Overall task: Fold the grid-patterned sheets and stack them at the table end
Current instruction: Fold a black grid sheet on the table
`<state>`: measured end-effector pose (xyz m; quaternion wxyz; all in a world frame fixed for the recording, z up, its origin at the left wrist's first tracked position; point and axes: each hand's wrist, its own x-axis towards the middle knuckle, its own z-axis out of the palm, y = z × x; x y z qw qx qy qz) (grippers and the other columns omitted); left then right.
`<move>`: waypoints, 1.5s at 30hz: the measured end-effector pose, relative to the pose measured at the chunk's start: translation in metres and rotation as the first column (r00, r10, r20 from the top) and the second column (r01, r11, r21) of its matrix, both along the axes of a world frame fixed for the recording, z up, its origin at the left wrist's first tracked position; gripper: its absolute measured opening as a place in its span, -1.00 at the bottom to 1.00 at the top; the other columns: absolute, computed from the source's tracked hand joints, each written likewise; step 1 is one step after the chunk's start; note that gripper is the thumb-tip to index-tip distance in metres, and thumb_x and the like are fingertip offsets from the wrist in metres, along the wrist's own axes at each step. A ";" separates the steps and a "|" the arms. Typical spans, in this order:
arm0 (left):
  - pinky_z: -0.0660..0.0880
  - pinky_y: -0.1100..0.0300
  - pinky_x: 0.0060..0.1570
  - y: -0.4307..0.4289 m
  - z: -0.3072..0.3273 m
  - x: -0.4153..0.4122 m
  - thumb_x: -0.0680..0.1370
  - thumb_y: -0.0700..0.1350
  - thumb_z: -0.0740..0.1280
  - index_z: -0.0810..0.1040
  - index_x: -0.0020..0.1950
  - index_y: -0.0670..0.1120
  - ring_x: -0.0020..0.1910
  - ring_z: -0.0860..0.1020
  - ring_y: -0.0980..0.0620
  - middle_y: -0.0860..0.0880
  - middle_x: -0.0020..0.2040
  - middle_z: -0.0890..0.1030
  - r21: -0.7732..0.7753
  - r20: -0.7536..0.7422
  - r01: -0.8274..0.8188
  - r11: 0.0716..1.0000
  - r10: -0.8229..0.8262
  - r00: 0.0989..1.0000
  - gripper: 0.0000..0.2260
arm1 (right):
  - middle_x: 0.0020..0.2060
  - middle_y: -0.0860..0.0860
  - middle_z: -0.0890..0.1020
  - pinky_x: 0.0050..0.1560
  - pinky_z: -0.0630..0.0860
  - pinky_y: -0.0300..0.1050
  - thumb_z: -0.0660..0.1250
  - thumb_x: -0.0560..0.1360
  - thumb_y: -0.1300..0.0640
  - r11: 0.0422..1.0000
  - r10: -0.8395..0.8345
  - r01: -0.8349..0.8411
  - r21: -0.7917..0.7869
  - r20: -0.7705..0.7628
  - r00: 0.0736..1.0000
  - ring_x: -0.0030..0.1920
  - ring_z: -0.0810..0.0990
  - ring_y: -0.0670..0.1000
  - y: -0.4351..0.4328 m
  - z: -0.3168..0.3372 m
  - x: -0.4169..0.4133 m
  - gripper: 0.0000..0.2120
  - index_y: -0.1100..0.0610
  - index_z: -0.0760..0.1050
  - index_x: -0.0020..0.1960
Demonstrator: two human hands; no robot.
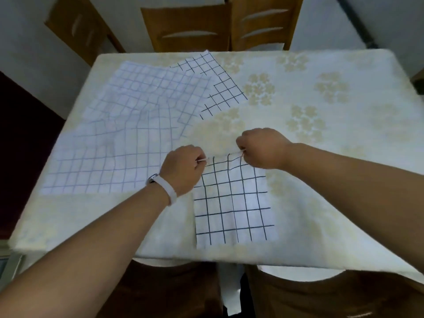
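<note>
While the head view looks down the table, the white cloth sheet with bold black grid lines (234,203) lies near the table's near edge, a little right of centre. Its far edge is raised slightly off the cream, flower-patterned tablecloth (321,134). The left hand (183,169) pinches the far left corner and the right hand (261,149) pinches the far right corner, fingers curled tight on the fabric. Holding both corners at once keeps that edge taut and level, which probably serves to line it up squarely for a fold towards the person.

A larger white sheet with pale blue grid lines (114,138) lies spread and rumpled over the left half of the table. It partly overlaps another black-gridded white sheet (220,83) lying at an angle towards the far edge. Both look unfolded, so most of the task appears to remain. No stack shows at either end yet.

A white wristband (165,189) sits on the left wrist. Brown wooden chairs (183,26) stand beyond the far edge.
</note>
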<state>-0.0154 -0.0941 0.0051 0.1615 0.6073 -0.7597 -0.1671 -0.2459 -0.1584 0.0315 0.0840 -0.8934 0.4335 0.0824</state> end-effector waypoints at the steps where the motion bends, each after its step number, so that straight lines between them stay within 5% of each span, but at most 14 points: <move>1: 0.45 0.06 -0.13 0.009 0.000 0.000 0.54 -0.12 0.30 0.54 -0.16 -0.03 -0.20 0.49 -0.01 0.04 -0.23 0.54 -0.012 0.004 0.040 0.999 -0.040 0.999 -0.91 | -0.14 0.06 0.51 -0.22 0.44 -0.04 0.23 0.44 0.21 1.000 -0.001 0.001 -0.020 0.016 1.000 -0.15 0.51 0.16 0.011 0.000 -0.006 -0.93 0.11 0.44 -0.08; 7: 0.45 0.08 -0.29 0.063 -0.022 0.001 0.46 -0.06 0.21 0.58 -0.19 -0.06 -0.30 0.51 -0.03 0.01 -0.26 0.58 -0.053 0.133 0.298 0.953 -0.289 0.948 -0.83 | -0.34 0.09 0.50 -0.47 0.41 -0.11 0.38 0.28 0.27 0.984 0.109 -0.082 -0.159 0.164 0.981 -0.39 0.51 0.18 0.088 -0.029 -0.033 -0.88 0.17 0.48 -0.21; 14: 0.43 0.17 -0.27 0.105 -0.060 -0.003 0.41 -0.07 0.22 0.54 -0.21 -0.02 -0.29 0.49 0.01 0.03 -0.25 0.55 0.063 0.316 0.519 0.852 -0.511 0.800 -0.88 | -0.29 0.04 0.55 -0.42 0.46 -0.12 0.53 0.17 0.21 0.975 0.207 -0.197 -0.104 0.104 0.973 -0.34 0.54 0.08 0.153 -0.080 -0.041 -0.73 0.12 0.56 -0.16; 21: 0.41 0.14 -0.34 0.120 -0.083 -0.017 0.22 -0.21 0.50 0.55 -0.24 -0.06 -0.31 0.50 -0.04 -0.02 -0.27 0.55 0.158 0.386 0.485 0.860 -0.506 0.771 -0.80 | -0.22 0.05 0.59 -0.35 0.54 -0.09 0.58 0.11 0.20 0.981 0.192 -0.190 -0.045 0.035 0.981 -0.28 0.58 0.08 0.176 -0.123 -0.046 -0.57 0.12 0.58 -0.04; 29: 0.35 0.18 -0.34 0.126 -0.100 -0.015 0.30 -0.03 0.31 0.54 -0.20 -0.03 -0.26 0.49 0.00 0.02 -0.21 0.53 0.254 0.338 0.432 0.865 -0.498 0.799 -0.86 | -0.07 0.08 0.60 -0.21 0.58 -0.06 0.54 0.22 0.11 0.990 0.139 -0.139 0.005 0.005 0.990 -0.14 0.60 0.10 0.187 -0.136 -0.055 -0.49 0.13 0.56 0.15; 33: 0.38 0.16 -0.32 0.124 -0.098 -0.015 0.39 0.15 0.27 0.55 -0.17 -0.03 -0.25 0.46 0.02 0.02 -0.21 0.52 0.236 0.305 0.415 0.879 -0.472 0.827 -0.74 | -0.08 0.06 0.60 -0.22 0.56 -0.06 0.28 0.40 -0.07 0.994 0.104 -0.106 0.022 0.074 0.992 -0.14 0.59 0.09 0.185 -0.126 -0.053 -0.64 0.11 0.57 0.09; 39: 0.51 0.05 0.04 0.093 -0.087 -0.037 0.50 0.11 0.14 0.52 0.21 -0.07 0.10 0.50 -0.01 -0.04 0.16 0.55 0.204 0.250 0.383 0.901 -0.427 0.869 -0.60 | -0.05 0.08 0.55 -0.17 0.55 0.00 0.23 0.45 -0.03 0.999 -0.003 -0.001 0.035 0.104 0.995 -0.09 0.56 0.11 0.149 -0.116 -0.034 -0.70 0.13 0.55 0.04; 45: 0.22 -0.02 0.39 0.073 -0.093 -0.056 0.55 0.15 0.18 0.15 0.53 -0.05 0.49 0.16 -0.07 -0.10 0.54 0.17 0.347 0.374 0.337 0.875 -0.458 0.806 -0.41 | 0.21 0.17 0.51 0.00 0.54 0.07 0.31 0.45 -0.01 0.995 -0.075 0.072 0.072 0.030 0.997 0.13 0.53 0.19 0.128 -0.128 -0.026 -0.55 0.17 0.46 0.28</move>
